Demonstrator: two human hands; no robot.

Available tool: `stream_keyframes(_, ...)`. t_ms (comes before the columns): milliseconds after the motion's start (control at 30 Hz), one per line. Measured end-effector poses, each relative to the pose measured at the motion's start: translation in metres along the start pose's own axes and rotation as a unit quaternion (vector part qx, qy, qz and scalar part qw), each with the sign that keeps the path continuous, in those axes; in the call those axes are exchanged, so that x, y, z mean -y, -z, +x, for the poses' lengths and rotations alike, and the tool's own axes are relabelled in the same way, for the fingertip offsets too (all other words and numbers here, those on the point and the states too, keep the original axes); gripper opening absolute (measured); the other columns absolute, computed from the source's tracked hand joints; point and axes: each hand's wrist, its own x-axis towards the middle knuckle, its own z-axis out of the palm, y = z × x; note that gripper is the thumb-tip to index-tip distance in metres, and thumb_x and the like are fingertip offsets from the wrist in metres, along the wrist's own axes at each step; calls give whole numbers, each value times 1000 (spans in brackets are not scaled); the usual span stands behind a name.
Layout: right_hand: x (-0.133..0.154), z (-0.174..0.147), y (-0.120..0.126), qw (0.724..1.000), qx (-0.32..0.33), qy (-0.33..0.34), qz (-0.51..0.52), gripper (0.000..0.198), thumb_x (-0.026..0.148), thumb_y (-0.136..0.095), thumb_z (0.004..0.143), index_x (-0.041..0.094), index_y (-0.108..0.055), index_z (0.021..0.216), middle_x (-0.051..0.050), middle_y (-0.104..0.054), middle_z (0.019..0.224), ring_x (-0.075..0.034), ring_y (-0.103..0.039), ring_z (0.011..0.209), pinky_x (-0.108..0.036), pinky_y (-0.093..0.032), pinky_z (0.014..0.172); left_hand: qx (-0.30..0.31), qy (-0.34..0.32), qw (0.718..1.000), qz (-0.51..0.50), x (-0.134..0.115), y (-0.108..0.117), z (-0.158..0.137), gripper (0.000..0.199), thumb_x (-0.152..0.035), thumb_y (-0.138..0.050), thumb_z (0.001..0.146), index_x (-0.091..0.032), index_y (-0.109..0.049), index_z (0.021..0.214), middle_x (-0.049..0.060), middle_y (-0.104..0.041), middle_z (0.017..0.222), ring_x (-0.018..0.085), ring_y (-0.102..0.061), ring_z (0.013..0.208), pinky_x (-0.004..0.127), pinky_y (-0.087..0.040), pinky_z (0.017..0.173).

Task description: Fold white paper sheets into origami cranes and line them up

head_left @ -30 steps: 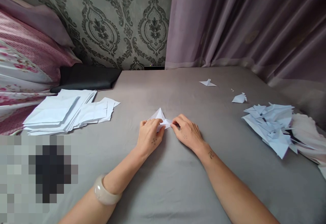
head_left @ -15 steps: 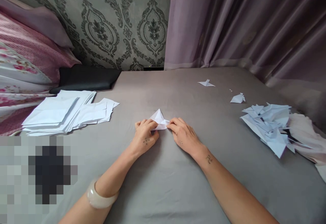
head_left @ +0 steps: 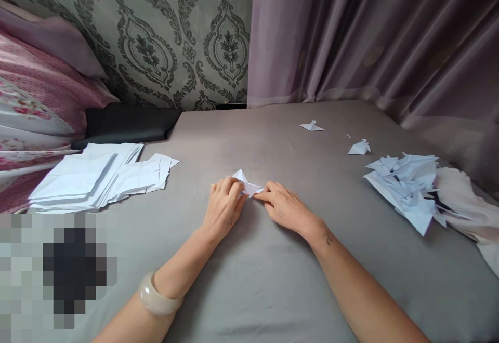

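Observation:
A small folded piece of white paper (head_left: 252, 189) lies on the grey cloth between my hands, one pointed peak standing toward the far side. My left hand (head_left: 225, 201) closes over its left part, and the fingers hide some of the folds. At its right tip, my right hand (head_left: 284, 203) grips the edge between thumb and forefinger, with the other fingers curled.
A stack of white paper sheets (head_left: 74, 174) lies at left, before a black flat case (head_left: 132, 123). To the right sits a pile of folded papers (head_left: 409, 182) beside pale cloth (head_left: 460, 197). Farther back are a folded paper (head_left: 359, 147) and another pointed paper figure (head_left: 312, 126).
My left hand has turned and shifted slightly right over the folded paper. The paper's right point now sticks out farther toward my right hand, which has moved a little right.

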Motion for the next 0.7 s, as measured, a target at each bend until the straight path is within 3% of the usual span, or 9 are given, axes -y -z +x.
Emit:
stream_keyframes(67, 1, -1, 4, 1000, 17, -12, 1, 39, 8, -43, 86, 33, -69, 102, -1, -49, 80, -13, -48, 74, -23, -35, 63, 52, -35, 997, -39, 1, -2, 0, 16, -23, -42, 94, -19, -58, 94, 7, -61, 101, 18, -55, 88, 32, -41, 76)
stream_keyframes(167, 1, -2, 8, 999, 28, -14, 7, 42, 9, -42, 86, 35, -68, 105, -1, -50, 79, -12, -48, 72, -23, -34, 62, 84, -57, 991, -83, 2, -3, 1, 22, -21, -39, 95, -19, -60, 98, 6, -64, 101, 16, -57, 89, 30, -44, 77)
stream_keyframes(333, -8, -3, 10, 998, 29, 2, 54, 44, 11, -42, 86, 36, -66, 112, -1, -54, 81, -12, -51, 72, -22, -36, 62, 109, -69, 986, -105, 3, 0, 0, 26, -17, -38, 95, -19, -62, 104, 7, -65, 101, 18, -56, 93, 30, -48, 80)
stream_keyframes(700, -31, 0, 11, 983, 39, 12, 179, 36, 15, -44, 82, 31, -73, 96, 1, -63, 84, -11, -53, 65, -22, -39, 61, 147, -116, 981, -55, 5, 4, -1, 36, -13, -37, 92, -20, -57, 121, 11, -59, 110, 21, -53, 98, 34, -48, 80)
